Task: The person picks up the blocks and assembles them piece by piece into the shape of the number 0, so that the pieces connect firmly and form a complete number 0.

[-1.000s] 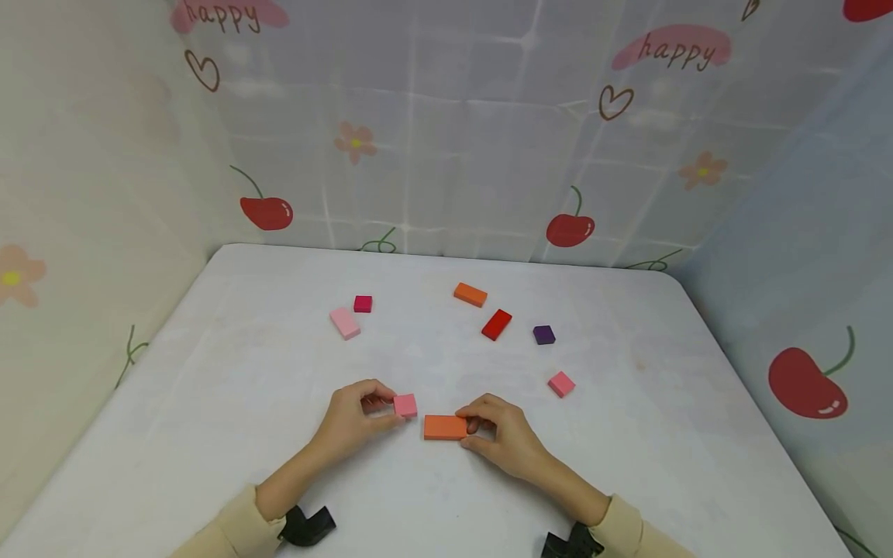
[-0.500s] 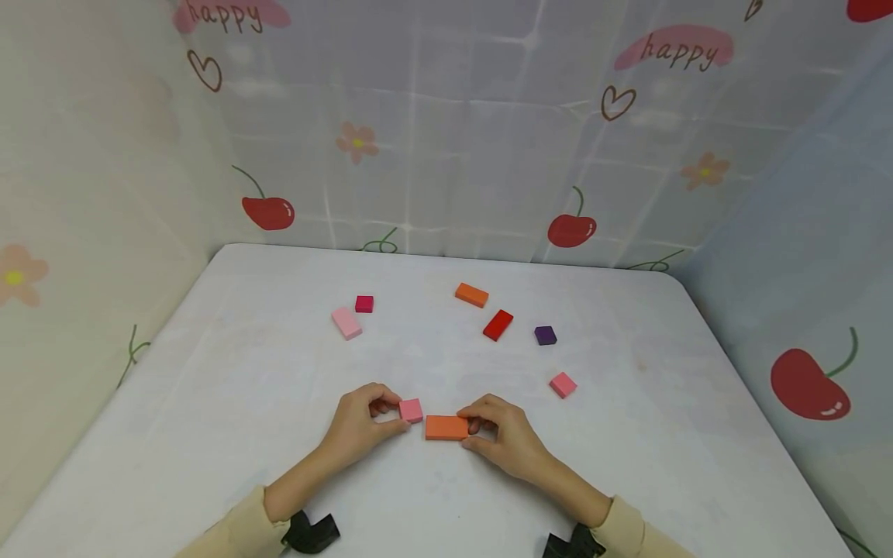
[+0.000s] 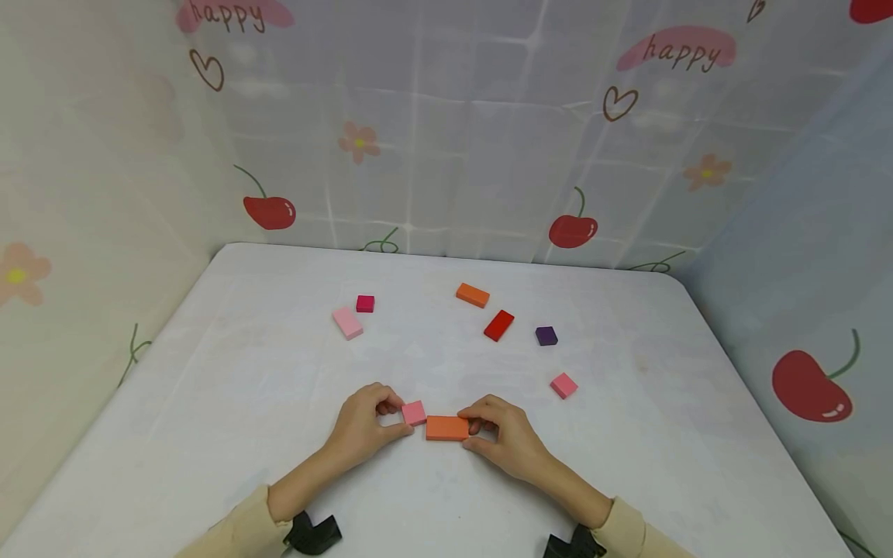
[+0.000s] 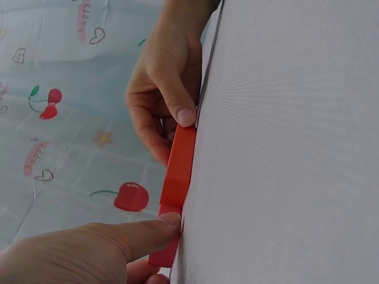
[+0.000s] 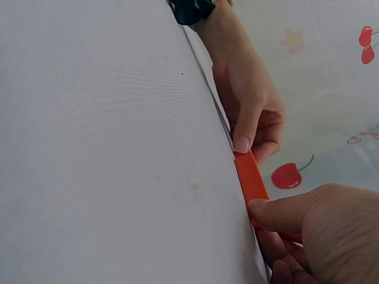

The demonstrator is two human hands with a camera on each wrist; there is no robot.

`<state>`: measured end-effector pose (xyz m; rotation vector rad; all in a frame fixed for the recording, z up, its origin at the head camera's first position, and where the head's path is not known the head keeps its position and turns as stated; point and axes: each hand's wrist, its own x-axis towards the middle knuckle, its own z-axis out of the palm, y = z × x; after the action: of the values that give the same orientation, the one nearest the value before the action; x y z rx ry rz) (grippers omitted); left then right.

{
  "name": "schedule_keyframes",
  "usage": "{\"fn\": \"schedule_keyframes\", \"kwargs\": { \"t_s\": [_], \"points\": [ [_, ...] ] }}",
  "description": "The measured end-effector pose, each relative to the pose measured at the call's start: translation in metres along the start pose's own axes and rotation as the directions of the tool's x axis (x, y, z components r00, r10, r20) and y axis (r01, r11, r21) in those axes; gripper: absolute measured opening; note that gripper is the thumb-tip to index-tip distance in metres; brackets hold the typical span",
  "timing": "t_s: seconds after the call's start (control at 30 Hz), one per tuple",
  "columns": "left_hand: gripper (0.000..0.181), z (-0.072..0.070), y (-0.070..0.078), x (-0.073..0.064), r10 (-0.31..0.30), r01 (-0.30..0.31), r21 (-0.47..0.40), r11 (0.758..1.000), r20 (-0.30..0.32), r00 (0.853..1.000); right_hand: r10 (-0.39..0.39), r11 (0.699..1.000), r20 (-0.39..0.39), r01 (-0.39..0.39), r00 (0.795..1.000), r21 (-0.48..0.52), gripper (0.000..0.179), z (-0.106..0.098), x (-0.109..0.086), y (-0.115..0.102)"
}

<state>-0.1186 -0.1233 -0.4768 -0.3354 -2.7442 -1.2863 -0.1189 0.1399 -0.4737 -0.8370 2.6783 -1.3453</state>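
My left hand point(image 3: 364, 424) pinches a small pink block point(image 3: 414, 413) between thumb and fingers on the white table. Just to its right lies a longer orange block point(image 3: 447, 428), flat on the table. Thumb and fingers of my right hand point(image 3: 507, 436) pinch the orange block's right end. In the left wrist view, the orange block point(image 4: 179, 165) and the pink block point(image 4: 165, 253) meet end to end, the pink one slightly tilted in the head view. The right wrist view shows the orange block point(image 5: 251, 177) between both hands, the pink block mostly hidden behind the left thumb.
Farther back on the table lie a light pink block point(image 3: 347, 323), a magenta block point(image 3: 365, 304), another orange block point(image 3: 473, 295), a red block point(image 3: 498, 325) and a purple block point(image 3: 546, 335). A second pink block point(image 3: 563, 385) sits to the right. Printed curtains surround the table.
My left hand has moved right and slightly toward me with the pink block, bringing it up against the orange block's left end. My right hand has stayed on the orange block.
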Motion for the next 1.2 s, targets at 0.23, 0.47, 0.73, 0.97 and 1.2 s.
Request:
{"fn": "schedule_keyframes", "kwargs": {
  "t_s": [0.23,0.47,0.73,0.97,1.2],
  "points": [
    [0.028,0.000,-0.001,0.000,0.007,-0.007,0.015,1.000,-0.008,1.000,-0.006,1.000,0.004,0.006,1.000,0.003,0.034,0.000,0.000,0.000],
    [0.028,0.000,0.000,0.000,0.009,-0.009,0.014,1.000,-0.014,1.000,-0.016,1.000,0.004,0.016,1.000,0.000,0.035,0.000,0.000,0.001],
    [0.028,-0.001,0.000,0.000,-0.008,0.009,0.014,1.000,-0.007,1.000,-0.020,1.000,0.002,0.020,1.000,-0.005,0.036,0.000,0.000,0.001],
    [0.029,0.000,0.000,0.000,-0.004,0.004,0.016,1.000,-0.008,1.000,-0.015,1.000,0.000,0.015,1.000,-0.005,0.039,-0.001,0.000,0.001],
    [0.029,0.001,-0.001,-0.001,0.023,-0.023,0.016,1.000,-0.021,1.000,-0.029,1.000,-0.008,0.029,1.000,-0.003,0.044,-0.014,0.002,-0.001]
  ]
}}
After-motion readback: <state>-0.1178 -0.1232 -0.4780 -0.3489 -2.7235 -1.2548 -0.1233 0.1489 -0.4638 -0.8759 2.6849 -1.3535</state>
